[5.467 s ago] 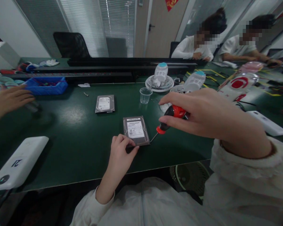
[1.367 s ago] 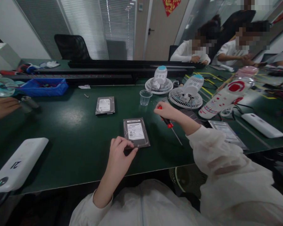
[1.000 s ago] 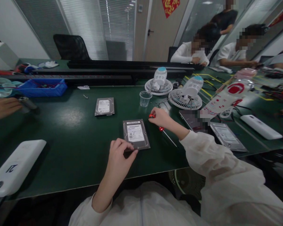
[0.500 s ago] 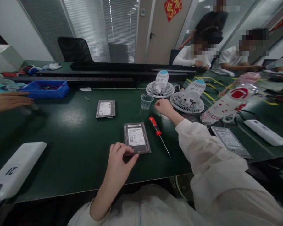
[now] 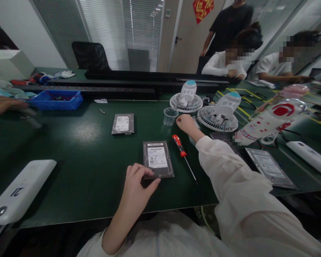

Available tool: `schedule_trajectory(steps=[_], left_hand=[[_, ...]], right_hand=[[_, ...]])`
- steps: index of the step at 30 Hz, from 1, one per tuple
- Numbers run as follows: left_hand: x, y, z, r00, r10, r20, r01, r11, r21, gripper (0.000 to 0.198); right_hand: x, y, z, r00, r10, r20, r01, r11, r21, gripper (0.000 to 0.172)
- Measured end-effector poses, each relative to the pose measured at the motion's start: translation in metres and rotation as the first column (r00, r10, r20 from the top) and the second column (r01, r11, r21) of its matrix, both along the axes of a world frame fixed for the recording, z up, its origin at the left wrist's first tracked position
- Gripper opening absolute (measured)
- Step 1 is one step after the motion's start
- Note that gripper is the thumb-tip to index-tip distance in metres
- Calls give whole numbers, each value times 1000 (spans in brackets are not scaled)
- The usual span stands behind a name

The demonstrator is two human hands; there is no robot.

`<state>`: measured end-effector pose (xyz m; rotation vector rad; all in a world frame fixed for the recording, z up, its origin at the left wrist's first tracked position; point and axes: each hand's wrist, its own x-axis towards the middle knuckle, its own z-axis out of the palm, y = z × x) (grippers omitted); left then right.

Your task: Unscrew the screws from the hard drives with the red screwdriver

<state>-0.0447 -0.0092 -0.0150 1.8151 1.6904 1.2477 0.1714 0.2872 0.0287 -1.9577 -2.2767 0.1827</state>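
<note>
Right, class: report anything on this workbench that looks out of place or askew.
The far fan and near fan lie grille-down, stands in the air, by the right hand. The hard drive, pinched by the left hand, lies flat.

Three hard drives [image 5: 158,159] [image 5: 123,124] [image 5: 270,166], two desk fans [image 5: 186,101] [image 5: 219,117], one screwdriver [image 5: 179,145] — one clear cup [image 5: 170,116], one blue bin [image 5: 56,100]
</note>
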Motion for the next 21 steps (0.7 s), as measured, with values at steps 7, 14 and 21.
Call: schedule_trajectory(steps=[7,14,21], left_hand=[[-1,1,-1,1000,0,4,0,1000,19,15],[-2,-3,1,998,30,-52,-26,997,71,16],[-6,-18,4,957,159,-244,-154,987,39,27]], right_hand=[[-1,-8,7,998,-14,-58,15,1000,21,41],[7,-78,56,955,165,-247,-123,976,178,17],[-20,-222,23,630,686,-365,-562,727,395,10]])
